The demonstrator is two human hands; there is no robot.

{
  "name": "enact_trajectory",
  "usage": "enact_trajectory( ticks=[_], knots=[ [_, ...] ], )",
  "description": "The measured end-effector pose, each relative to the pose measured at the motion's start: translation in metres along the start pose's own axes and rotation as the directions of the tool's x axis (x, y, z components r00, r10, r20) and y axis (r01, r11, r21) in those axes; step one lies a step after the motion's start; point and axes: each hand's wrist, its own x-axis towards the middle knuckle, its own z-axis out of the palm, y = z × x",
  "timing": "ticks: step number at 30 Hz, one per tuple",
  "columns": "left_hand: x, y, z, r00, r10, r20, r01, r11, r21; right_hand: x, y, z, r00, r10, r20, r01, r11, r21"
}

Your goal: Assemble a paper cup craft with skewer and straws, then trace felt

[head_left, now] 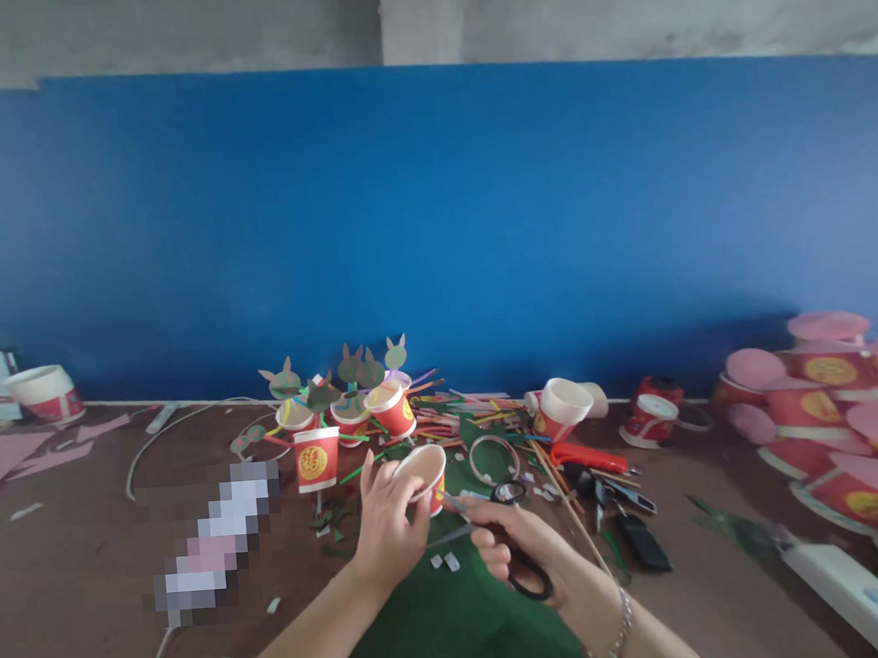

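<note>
My left hand is closed round a red and white paper cup, whose mouth tilts up and to the left. In my right hand is a pair of scissors with black handles. The scissor blades are apart, and the upper one meets the cup's side near my left fingertips; whether it pierces the wall I cannot tell. Under both hands lies a dark green sheet with small white scraps on it. Another red cup stands left of my left hand.
Behind are cups with rabbit-like paper cutouts, coloured strips and a tape roll. To the right lie an orange-handled tool, keys with a black fob, a white power strip and stacked red cups with pink discs.
</note>
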Motion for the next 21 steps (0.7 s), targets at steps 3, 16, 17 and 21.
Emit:
enact_trajectory(
  ticks=[3, 16, 17, 21],
  knots=[
    [0.000, -0.001, 0.000, 1.000, -0.004, 0.007, 0.004, 1.000, 0.004, 0.000, 0.005, -0.001, 0.980, -0.197, -0.025, 0.176, 0.918, -0.356],
    [-0.001, 0.000, 0.000, 1.000, 0.015, 0.005, -0.015, 1.000, -0.001, -0.007, 0.006, 0.003, 0.955, -0.290, -0.057, 0.224, 0.835, -0.503],
    [-0.001, 0.000, 0.000, 1.000, 0.017, 0.005, -0.017, 1.000, -0.004, -0.005, 0.003, 0.003, 0.982, -0.178, -0.059, 0.146, 0.924, -0.352],
    [0.000, 0.000, 0.000, 1.000, 0.004, 0.006, -0.004, 1.000, -0.006, 0.000, -0.002, 0.000, 1.000, -0.011, -0.009, 0.010, 0.996, -0.091]
  ],
)
